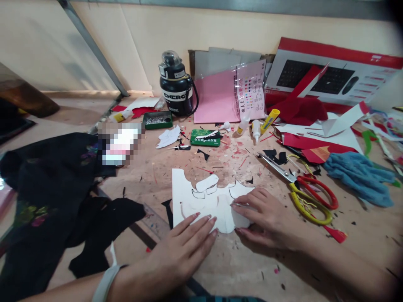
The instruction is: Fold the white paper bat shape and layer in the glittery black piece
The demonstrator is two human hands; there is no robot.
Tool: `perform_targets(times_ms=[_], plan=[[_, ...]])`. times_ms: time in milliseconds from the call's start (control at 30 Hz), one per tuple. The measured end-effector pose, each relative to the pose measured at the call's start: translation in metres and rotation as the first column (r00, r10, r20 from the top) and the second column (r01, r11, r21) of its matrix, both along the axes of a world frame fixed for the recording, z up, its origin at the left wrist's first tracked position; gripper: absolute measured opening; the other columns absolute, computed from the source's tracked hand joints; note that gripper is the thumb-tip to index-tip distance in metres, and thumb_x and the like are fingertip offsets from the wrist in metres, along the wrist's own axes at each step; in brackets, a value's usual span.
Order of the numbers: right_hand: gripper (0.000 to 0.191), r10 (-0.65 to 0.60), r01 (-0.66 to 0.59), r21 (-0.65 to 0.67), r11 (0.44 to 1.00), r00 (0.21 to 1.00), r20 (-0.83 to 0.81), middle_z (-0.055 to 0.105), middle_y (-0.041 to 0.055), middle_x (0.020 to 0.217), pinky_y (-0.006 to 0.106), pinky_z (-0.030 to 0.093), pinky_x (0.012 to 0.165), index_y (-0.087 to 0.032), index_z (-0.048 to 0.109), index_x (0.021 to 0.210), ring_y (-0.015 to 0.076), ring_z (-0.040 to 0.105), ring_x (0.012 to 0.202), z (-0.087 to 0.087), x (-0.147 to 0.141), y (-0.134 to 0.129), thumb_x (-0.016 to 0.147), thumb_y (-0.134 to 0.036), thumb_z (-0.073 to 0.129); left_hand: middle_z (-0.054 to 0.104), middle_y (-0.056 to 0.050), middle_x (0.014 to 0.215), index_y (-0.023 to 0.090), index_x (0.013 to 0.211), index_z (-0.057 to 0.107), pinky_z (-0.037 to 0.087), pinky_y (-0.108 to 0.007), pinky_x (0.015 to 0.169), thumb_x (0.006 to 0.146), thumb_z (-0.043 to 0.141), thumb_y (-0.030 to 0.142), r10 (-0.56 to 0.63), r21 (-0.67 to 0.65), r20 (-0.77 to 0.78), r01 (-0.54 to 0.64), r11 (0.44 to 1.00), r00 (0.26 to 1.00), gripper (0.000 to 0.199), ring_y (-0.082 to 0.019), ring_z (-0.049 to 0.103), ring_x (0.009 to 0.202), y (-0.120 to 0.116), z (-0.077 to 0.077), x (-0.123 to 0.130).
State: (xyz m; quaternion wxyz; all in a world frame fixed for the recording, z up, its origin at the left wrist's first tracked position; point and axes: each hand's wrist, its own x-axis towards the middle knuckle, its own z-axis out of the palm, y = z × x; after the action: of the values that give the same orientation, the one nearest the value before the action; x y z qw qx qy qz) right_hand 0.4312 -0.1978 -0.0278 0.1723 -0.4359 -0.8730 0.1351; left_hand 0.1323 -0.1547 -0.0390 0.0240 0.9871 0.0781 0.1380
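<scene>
A white paper cutout (206,208) with curved edges and drawn lines lies on the table in front of me. My left hand (189,243) rests on its lower left part, palm down, fingers stretched out. At the paper's right side my right hand (262,218) has its thumb and fingers bent round the edge, with a thin, pale thing partly showing at the fingertips; I cannot make out what it is. Small white pieces with black outlines (207,183) lie at the paper's top, and another outlined pointed piece (241,190) is just above my right hand.
Scissors (291,178) with red and yellow handles and a blue cloth (359,176) lie right. Behind are a green tin lid (206,141), glue bottles (256,131), a black bottle (176,90) and a keyboard box (333,54). Black fabric (47,188) covers the left.
</scene>
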Motion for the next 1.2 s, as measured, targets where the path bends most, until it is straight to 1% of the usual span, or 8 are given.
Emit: perform_targets(times_ms=[100,200,433,633,833,1033,1100,1200], plan=[[0.032,-0.002,0.001,0.014,1.000,1.000,0.010,0.065,0.0145,0.119,0.045,0.046,0.087,-0.017,0.060,0.119,0.0264,0.060,0.101,-0.001,0.000,-0.002,0.091,-0.031,0.063,0.056,-0.020,0.142,0.006,0.132,0.057,0.041,-0.046,0.115,0.099,0.050,0.018,0.028,-0.027,0.003,-0.028,0.999,1.000,0.036,-0.029,0.050,0.136,-0.009,-0.008,0.006],[0.032,0.006,-0.006,0.028,1.000,1.000,0.012,0.065,0.0146,0.119,0.045,0.046,0.087,-0.015,0.060,0.120,0.0265,0.059,0.100,-0.001,0.000,-0.002,0.091,-0.028,0.063,0.056,-0.020,0.143,0.008,0.133,0.057,0.039,-0.044,0.116,0.099,0.054,0.027,0.036,-0.062,0.006,-0.035,0.997,0.999,0.039,-0.028,0.050,0.136,-0.012,-0.010,0.008],[0.033,0.013,-0.014,0.026,1.000,1.000,0.012,0.066,0.0142,0.117,0.044,0.045,0.085,-0.015,0.060,0.120,0.0255,0.059,0.097,0.005,0.002,0.000,0.089,-0.026,0.063,0.054,-0.018,0.146,0.010,0.138,0.054,0.042,-0.044,0.114,0.101,0.049,0.031,0.017,-0.095,-0.056,-0.023,0.995,0.998,0.042,-0.028,0.048,0.138,-0.008,-0.003,0.007],[0.033,0.002,-0.002,0.023,1.000,1.000,0.023,0.066,0.0140,0.116,0.045,0.044,0.087,-0.015,0.061,0.119,0.0255,0.059,0.097,0.006,0.004,0.001,0.088,-0.027,0.064,0.048,-0.018,0.151,0.012,0.144,0.049,0.036,-0.047,0.118,0.101,0.049,0.039,0.015,-0.105,-0.120,-0.028,0.994,0.993,0.051,-0.030,0.042,0.143,-0.008,-0.008,0.006],[0.033,-0.009,0.007,0.040,0.999,0.999,0.031,0.067,0.0142,0.114,0.046,0.044,0.086,-0.013,0.062,0.115,0.0271,0.059,0.097,0.006,0.003,0.002,0.085,-0.027,0.066,0.042,-0.017,0.155,0.012,0.150,0.041,0.031,-0.047,0.119,0.101,0.049,0.045,0.004,-0.120,-0.185,-0.027,0.992,0.983,0.060,-0.031,0.039,0.144,-0.007,-0.010,0.005],[0.034,-0.008,0.007,0.027,1.000,0.999,0.035,0.067,0.0148,0.113,0.046,0.044,0.086,-0.012,0.062,0.115,0.0273,0.059,0.096,0.006,0.003,0.001,0.085,-0.027,0.066,0.040,-0.018,0.156,0.010,0.152,0.037,0.025,-0.046,0.120,0.092,0.062,0.053,0.031,-0.092,-0.209,-0.052,0.994,0.977,0.078,-0.032,0.040,0.143,-0.009,-0.012,0.009],[0.034,-0.011,0.010,0.013,1.000,0.999,0.036,0.067,0.0145,0.113,0.046,0.044,0.087,-0.013,0.063,0.115,0.0273,0.058,0.097,0.006,0.003,0.002,0.085,-0.028,0.066,0.040,-0.018,0.156,0.011,0.152,0.037,0.027,-0.045,0.119,0.090,0.061,0.060,0.038,-0.096,-0.221,-0.061,0.994,0.974,0.083,-0.032,0.042,0.141,-0.009,-0.011,0.011],[0.035,-0.021,0.021,-0.018,1.000,0.999,0.026,0.066,0.0140,0.113,0.047,0.044,0.088,-0.014,0.063,0.114,0.0275,0.057,0.097,0.009,0.004,0.002,0.083,-0.030,0.066,0.046,-0.017,0.152,0.012,0.152,0.038,0.031,-0.047,0.115,0.088,0.055,0.070,0.045,-0.102,-0.244,-0.072,0.992,0.969,0.087,-0.033,0.047,0.136,-0.008,-0.008,0.015]])
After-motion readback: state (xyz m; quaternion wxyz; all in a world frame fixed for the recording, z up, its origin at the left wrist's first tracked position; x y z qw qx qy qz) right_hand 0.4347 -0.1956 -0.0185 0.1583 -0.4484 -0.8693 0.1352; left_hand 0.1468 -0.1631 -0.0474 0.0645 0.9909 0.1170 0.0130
